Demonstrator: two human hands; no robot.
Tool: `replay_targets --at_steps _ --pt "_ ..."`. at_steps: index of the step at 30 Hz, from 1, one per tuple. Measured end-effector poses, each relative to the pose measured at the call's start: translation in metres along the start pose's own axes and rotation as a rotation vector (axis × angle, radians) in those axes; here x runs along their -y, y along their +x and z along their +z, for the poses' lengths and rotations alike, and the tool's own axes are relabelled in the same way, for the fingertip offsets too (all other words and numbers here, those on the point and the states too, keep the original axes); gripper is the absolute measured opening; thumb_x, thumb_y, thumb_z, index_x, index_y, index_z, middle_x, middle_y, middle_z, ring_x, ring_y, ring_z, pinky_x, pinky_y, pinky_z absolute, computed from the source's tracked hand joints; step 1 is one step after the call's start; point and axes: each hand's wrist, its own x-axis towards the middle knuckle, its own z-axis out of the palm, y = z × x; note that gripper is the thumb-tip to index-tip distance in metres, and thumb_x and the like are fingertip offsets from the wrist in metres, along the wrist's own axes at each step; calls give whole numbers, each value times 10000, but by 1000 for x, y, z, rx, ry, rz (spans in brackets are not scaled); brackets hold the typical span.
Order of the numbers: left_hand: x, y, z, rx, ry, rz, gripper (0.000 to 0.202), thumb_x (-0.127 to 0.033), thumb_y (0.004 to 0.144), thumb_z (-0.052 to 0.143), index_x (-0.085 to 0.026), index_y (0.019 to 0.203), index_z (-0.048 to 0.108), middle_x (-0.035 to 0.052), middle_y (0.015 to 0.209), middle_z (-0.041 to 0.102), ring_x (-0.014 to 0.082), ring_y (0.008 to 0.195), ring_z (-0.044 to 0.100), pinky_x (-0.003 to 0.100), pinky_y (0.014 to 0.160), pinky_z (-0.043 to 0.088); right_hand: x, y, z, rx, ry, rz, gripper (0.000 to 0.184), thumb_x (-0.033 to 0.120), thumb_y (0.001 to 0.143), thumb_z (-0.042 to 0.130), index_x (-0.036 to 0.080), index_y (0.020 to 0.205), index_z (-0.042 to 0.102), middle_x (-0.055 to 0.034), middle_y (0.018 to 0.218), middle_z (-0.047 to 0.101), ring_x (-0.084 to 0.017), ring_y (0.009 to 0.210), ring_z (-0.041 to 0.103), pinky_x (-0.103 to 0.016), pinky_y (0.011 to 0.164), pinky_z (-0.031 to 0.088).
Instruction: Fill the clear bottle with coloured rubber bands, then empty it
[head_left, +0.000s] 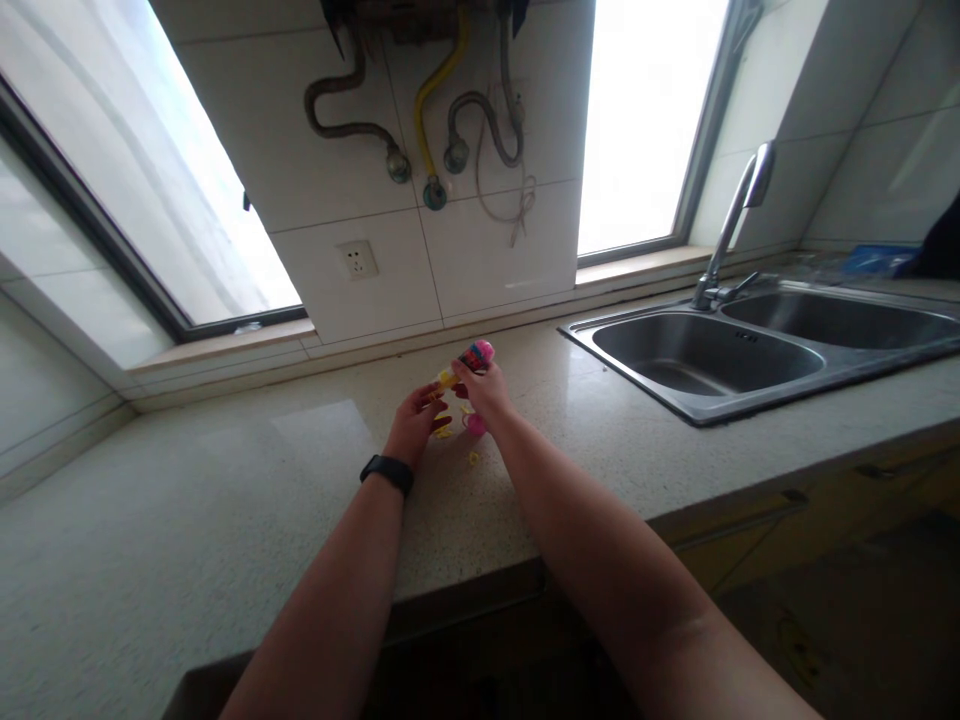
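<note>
Both my arms reach out over a speckled stone countertop [225, 500]. My right hand [487, 388] is closed round a small pink and multicoloured toy [477, 353], lifted a little above the counter. My left hand [415, 420], with a black band on its wrist, pinches a small yellow piece [447, 378] that touches the toy's left end. Under and between the hands lie a few tiny yellow bits [474, 458] and a small pink piece [475, 425] on the counter.
A stainless double sink [750, 395] with a tall tap [739, 215] sits at the right. A tiled wall with a socket [357, 259] and hoses [435, 120] stands behind, windows on both sides. The counter's front edge [465, 590] runs below my forearms.
</note>
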Motion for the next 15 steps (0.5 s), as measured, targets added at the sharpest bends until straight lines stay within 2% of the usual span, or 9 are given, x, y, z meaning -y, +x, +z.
replay_targets --at_steps 4,8,11,15 --pt "-8 -8 3 53 -145 -23 500 -274 719 774 -270 1184 592 49 1171 583 158 966 619 365 859 552 3 -2 1 63 81 30 245 348 764 742 152 849 623 -32 729 688 -124 533 651 -222 493 547" --pt "-12 -14 5 173 -222 -12 517 -266 735 773 -299 1217 587 47 1318 536 205 1129 581 394 916 537 3 -4 2 146 142 69 205 309 775 744 147 842 638 -52 764 705 -126 565 665 -228 539 570" --pt "-12 -15 6 208 -197 4 522 -251 731 769 -290 1217 582 55 1360 520 228 1172 558 401 920 531 4 -6 4 207 163 110 168 278 788 736 142 809 639 -63 762 710 -125 569 664 -228 550 575" --pt "-9 -12 7 192 -112 24 575 -212 709 747 -296 1240 541 55 1316 538 218 1123 571 388 882 537 8 -10 5 250 181 147 115 232 812 704 143 797 633 -57 739 707 -127 567 664 -219 530 568"
